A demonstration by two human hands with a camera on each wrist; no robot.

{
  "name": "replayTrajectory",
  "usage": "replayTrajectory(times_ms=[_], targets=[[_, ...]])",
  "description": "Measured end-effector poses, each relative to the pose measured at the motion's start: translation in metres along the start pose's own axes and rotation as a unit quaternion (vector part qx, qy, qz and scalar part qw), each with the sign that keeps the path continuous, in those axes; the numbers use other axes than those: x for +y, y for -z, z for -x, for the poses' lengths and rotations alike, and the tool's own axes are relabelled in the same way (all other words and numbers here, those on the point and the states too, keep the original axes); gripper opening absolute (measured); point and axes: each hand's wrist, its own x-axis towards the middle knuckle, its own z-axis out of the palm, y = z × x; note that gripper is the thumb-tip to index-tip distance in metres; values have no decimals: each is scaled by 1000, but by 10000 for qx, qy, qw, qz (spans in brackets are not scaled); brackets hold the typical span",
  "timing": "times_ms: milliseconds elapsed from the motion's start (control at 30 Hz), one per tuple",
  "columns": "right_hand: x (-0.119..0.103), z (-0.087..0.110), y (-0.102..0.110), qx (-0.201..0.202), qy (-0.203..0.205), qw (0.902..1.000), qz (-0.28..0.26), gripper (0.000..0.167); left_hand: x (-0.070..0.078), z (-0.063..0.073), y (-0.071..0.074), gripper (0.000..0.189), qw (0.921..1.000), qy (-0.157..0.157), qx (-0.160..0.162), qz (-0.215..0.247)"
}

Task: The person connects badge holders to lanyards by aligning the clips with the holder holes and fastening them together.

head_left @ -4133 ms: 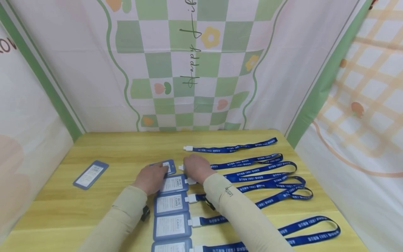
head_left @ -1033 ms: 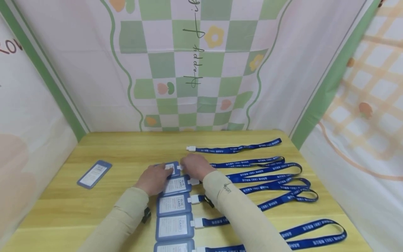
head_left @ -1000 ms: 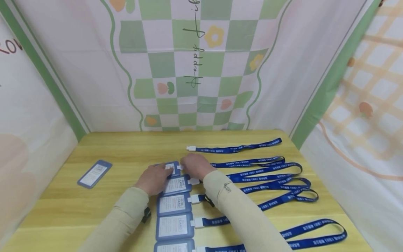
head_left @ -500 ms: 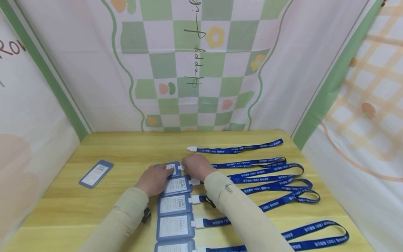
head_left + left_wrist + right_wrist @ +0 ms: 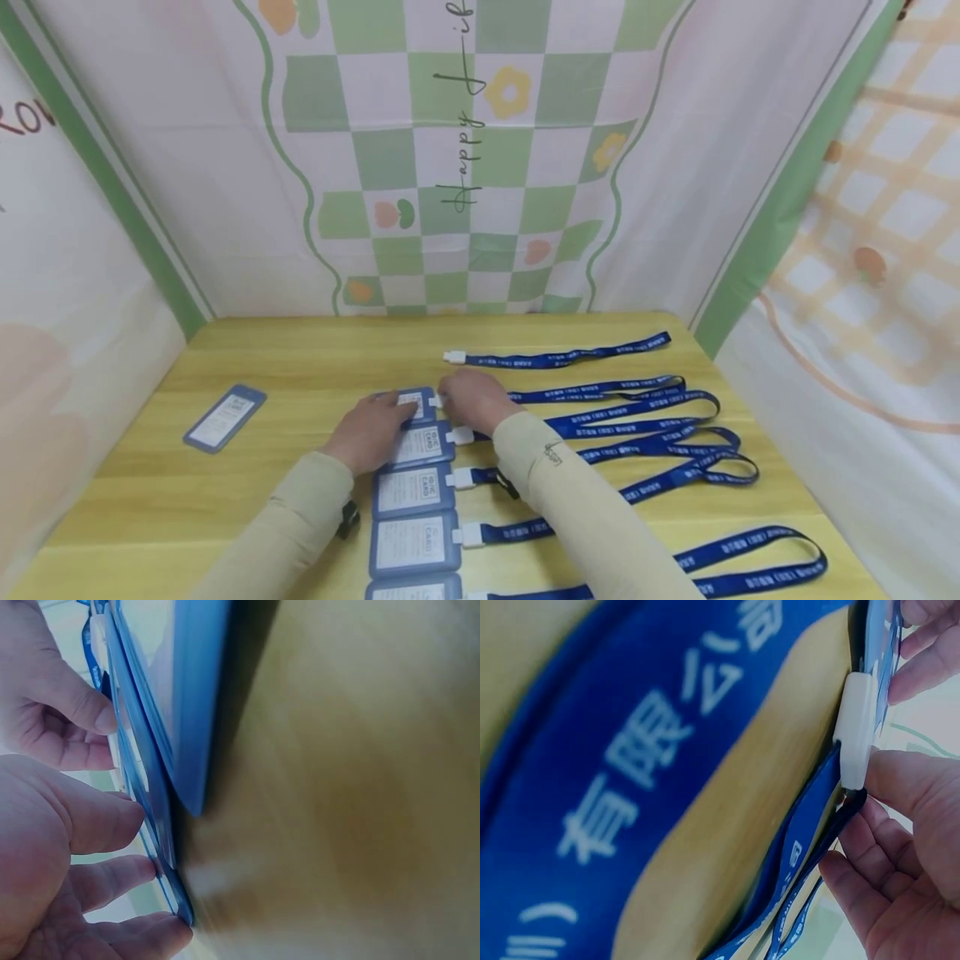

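My left hand (image 5: 371, 432) grips the farthest ID card holder (image 5: 427, 402) in a column of blue-framed holders; its fingers cover the holder's left part. In the left wrist view, the left hand's thumb and fingers (image 5: 112, 814) lie at the holder's edges. With my right hand (image 5: 476, 400) I hold a navy lanyard (image 5: 592, 390) by its white clip end. The white clip (image 5: 855, 731) shows beside the right thumb in the right wrist view. Its white tab meets the holder's right edge, but whether it is fastened cannot be told.
Nearer holders (image 5: 416, 490) in the column have white clips and lanyards running right. One loose holder (image 5: 225, 418) lies at the left. A separate lanyard (image 5: 562, 358) lies behind my right hand. The wooden table (image 5: 150, 517) ends at a patterned curtain (image 5: 450, 250).
Compared with four seconds ago, the farthest holder and the white clip have come together, where a gap was. Over the last second, both hands have barely moved.
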Motion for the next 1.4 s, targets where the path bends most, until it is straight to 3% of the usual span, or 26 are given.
replayTrajectory(times_ms=[367, 833, 1400], targets=[[6, 4, 0, 30, -85, 9999, -133, 24, 5, 0, 0, 42, 9999, 74, -132, -80], [15, 8, 0, 66, -117, 9999, -89, 24, 9, 3, -1, 43, 9995, 45, -267, 166], [22, 9, 0, 57, -34, 10000, 17, 33, 11, 4, 1, 41, 9991, 15, -385, 157]])
